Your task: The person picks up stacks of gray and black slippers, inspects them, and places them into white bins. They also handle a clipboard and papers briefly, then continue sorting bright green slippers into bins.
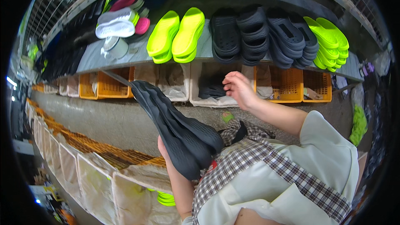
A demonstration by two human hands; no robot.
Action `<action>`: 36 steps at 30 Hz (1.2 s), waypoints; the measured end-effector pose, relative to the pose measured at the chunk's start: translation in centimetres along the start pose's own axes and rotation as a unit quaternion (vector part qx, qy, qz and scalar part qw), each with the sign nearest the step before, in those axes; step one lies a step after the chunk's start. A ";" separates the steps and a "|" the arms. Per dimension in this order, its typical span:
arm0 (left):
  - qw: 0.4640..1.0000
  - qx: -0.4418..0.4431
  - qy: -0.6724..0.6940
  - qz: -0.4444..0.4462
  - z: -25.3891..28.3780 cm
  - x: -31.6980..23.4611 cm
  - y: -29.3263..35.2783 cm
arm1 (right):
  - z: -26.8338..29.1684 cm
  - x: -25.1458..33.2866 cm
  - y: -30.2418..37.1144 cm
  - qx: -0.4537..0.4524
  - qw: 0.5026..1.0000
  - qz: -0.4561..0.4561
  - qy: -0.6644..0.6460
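Observation:
A stack of several dark foam shoe soles point(177, 131) lies tilted along my left forearm, rounded heels toward my body and narrower ends pointing at the shelf. My left hand point(161, 145) supports it from the left side. Most of that hand's fingers are hidden behind the stack. My right hand point(238, 87) is raised with its fingers apart and loosely bent, holding nothing. Just beyond it, below the shelf, a white-lined crate point(216, 101) has black foam pieces point(212, 88) in it.
On the grey shelf point(135, 50) stand two neon-yellow stacks point(175, 37), black slides point(254, 35), more neon pieces point(331, 43) at right, white soles point(116, 27) and a white cup point(114, 48). Orange crates point(287, 85) sit underneath. Lined bins point(96, 175) run behind at lower left.

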State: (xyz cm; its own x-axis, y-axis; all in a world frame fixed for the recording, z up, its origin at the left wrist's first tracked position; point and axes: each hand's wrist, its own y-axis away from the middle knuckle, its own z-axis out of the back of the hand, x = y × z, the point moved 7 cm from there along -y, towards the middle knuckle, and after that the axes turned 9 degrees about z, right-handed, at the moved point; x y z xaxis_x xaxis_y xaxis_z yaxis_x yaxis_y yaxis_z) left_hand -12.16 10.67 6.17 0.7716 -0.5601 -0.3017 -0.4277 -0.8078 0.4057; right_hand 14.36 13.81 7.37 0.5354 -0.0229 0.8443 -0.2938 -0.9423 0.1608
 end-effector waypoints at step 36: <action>0.706 0.086 -0.694 0.115 -26.9 5.9 -37.1 | 19.2 20.9 -34.6 0.117 0.786 -0.180 0.580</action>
State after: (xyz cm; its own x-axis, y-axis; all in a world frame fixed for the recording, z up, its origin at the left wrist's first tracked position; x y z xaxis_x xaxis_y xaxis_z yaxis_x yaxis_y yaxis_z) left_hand 20.95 42.29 12.56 -0.4812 -0.2245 -0.8474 -0.6087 -0.6101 0.5072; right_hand 50.91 39.54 9.61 -0.5718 0.4507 0.6855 -0.0617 -0.8568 0.5119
